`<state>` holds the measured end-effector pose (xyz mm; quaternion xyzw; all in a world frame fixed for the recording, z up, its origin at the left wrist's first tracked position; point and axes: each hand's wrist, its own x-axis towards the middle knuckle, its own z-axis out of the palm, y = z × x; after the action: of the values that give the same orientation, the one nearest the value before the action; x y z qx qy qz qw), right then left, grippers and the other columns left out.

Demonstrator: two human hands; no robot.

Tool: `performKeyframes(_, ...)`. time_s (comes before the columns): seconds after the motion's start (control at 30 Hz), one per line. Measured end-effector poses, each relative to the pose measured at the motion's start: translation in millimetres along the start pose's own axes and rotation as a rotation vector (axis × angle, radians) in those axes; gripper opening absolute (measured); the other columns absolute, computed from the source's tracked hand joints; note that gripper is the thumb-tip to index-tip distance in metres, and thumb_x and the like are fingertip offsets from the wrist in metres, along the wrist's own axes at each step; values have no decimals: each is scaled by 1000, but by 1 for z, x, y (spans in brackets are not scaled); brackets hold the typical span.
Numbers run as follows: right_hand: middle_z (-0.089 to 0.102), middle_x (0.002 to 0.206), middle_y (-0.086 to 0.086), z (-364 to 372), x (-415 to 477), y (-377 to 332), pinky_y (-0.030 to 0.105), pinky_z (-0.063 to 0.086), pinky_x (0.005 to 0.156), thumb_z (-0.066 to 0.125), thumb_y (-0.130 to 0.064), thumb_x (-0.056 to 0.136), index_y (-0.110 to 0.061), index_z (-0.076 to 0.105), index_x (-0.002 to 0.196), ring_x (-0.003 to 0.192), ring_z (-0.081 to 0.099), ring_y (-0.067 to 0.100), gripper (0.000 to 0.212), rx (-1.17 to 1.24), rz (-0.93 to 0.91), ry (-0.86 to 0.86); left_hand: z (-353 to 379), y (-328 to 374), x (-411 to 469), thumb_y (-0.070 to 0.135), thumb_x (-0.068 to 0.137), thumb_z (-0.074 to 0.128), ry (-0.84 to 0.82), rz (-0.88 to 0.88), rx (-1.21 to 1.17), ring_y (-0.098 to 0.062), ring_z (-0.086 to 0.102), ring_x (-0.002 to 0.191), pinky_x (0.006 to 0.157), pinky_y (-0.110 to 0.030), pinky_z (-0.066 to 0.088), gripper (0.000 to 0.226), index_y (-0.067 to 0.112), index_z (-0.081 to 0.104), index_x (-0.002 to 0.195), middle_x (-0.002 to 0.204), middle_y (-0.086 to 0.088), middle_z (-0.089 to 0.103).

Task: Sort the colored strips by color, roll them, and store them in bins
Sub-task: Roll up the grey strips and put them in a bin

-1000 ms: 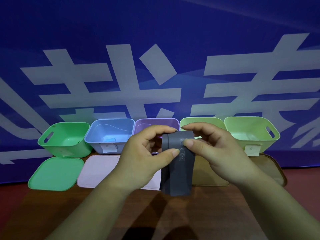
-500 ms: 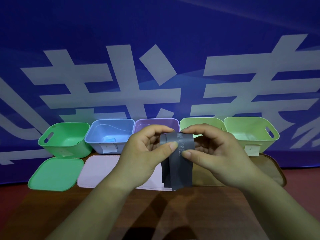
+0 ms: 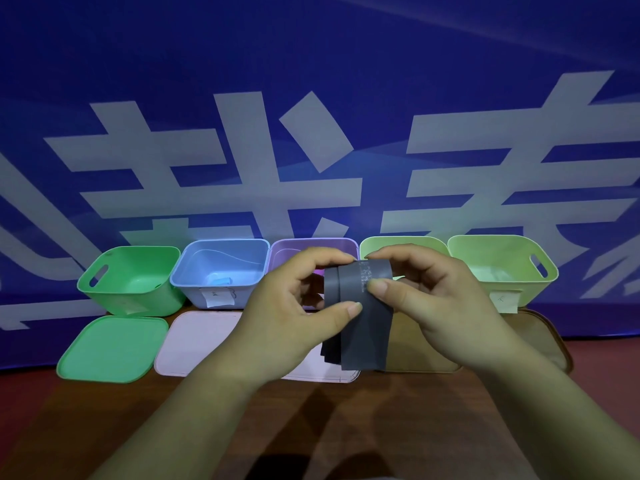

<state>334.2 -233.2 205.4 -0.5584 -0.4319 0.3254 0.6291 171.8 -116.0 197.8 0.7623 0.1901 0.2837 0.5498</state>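
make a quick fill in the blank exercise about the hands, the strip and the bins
1. The left hand and the right hand both hold a strip coloured ____.
2. Between the green bin and the purple bin stands a bin coloured ____.
3. The lid lying in front of the green bin is ____.
4. The row along the banner has ____ bins.

Missing words: grey; blue; green; five

Strip [image 3: 367,329] in left hand [image 3: 287,317], right hand [image 3: 441,296]
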Motion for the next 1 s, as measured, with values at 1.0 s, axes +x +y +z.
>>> performKeyframes(1.0,71,100,1,-4,-2,10,23,54,72,74,-12,75,-18,68,106,81,66,14,33,33,-7,-35,-2,-3,2,35,72,78,-63,-33,33,-25,64,110,91,-51,56,55,40,57,123,119,10,65)
